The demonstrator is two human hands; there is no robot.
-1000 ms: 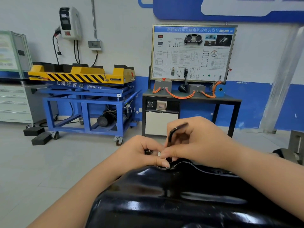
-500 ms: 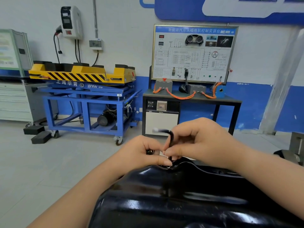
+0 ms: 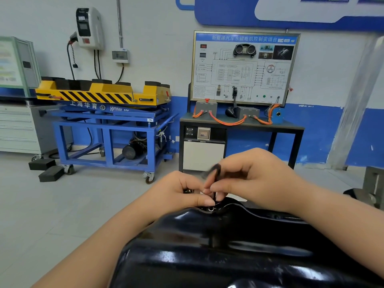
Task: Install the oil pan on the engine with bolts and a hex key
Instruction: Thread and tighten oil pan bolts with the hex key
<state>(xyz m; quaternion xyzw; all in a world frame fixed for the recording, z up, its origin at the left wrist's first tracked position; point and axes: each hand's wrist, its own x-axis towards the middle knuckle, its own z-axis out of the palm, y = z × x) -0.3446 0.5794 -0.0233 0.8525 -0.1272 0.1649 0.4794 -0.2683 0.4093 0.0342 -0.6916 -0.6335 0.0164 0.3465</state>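
Oil pan (image 3: 228, 246): glossy black, seen in the foreground, filling the lower part of the view; far rim at approx. centre frame.

Bolt (image 3: 211, 209): bright metal head noted at the notch in the pan's far rim, directly below both sets of fingertips.

Hex key (image 3: 214, 173): black, L-shaped, held near upright w/ long leg pointing down to the bolt. Upper bend is blurred. Lower tip is hidden by fingers, so engagement w/ the bolt cannot be confirmed.

Right hand (image 3: 257, 179): fingers curled, key shaft pinched between thumb and fingertips. Forearm is seen crossing over the pan from the right.

Left hand (image 3: 176, 192): fingers curled inward, thumb laid flat along the rim, tip just beside the bolt and touching the right hand's fingertips. A small dark metal piece (image 3: 188, 191) is seen inside the curl; type cannot be told.

Background, well apart from the work: blue wheeled stand (image 3: 108, 140) carrying a yellow platform (image 3: 99, 94) w/ black hazard stripes; wiring training board (image 3: 245, 67) mounted on a black table (image 3: 291, 129) w/ orange cables (image 3: 226, 121); wall charger unit (image 3: 89, 28); grey drawer cabinet (image 3: 16, 129) at far left; two black blocks (image 3: 46, 169) on the floor.
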